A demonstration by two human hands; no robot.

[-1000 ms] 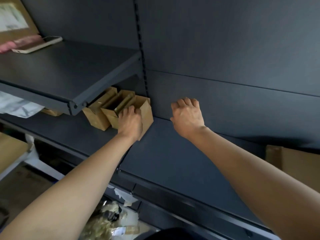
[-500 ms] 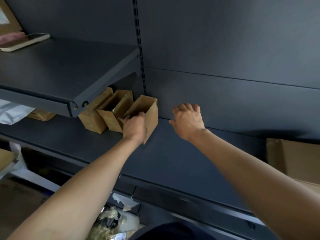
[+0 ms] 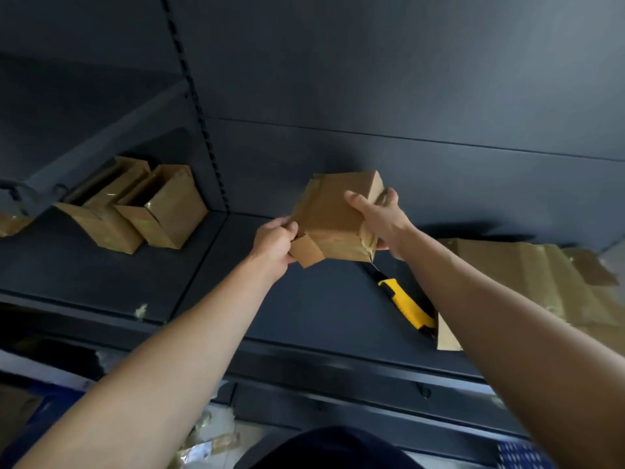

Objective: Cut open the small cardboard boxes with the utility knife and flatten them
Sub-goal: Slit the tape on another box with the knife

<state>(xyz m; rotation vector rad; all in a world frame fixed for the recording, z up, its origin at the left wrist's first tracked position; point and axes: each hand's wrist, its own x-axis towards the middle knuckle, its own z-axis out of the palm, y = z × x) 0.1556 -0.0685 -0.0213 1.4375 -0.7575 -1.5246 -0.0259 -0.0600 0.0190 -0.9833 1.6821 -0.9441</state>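
Evidently one small cardboard box [image 3: 333, 211] was held in the air just above the dark shelf [image 3: 304, 309], with both hands on it. The left hand [image 3: 274, 240] pinched its lower left corner, where a loose flap [image 3: 306, 253] stuck out. The right hand [image 3: 378, 218] gripped the opposite side, thumb laid across the upper face and fingers curled round the far edge. Crumpled tape [image 3: 368, 240] hung at the lower right corner beneath that hand.

The utility knife [image 3: 404, 302], yellow-handled, lay on the shelf below the box and partly under the right forearm; neither hand held it. Whether its blade was out could not be told. A second box [image 3: 101, 211] and a third box [image 3: 165, 211] stood side by side at the left of the shelf, and flattened cardboard [image 3: 527, 275] lay at the right.

The likeliest trouble lay in fetching the knife. Once the right hand let go, the box would hang from a pinch on a loose flap, which could fold or tear and drop it. A reach for a half-hidden knife risked fingers meeting an exposed blade. Cutting the box in mid-air, the blade could punch through the thin board towards the left hand; resting the box on the shelf would be safer, provided it was not set on the knife.
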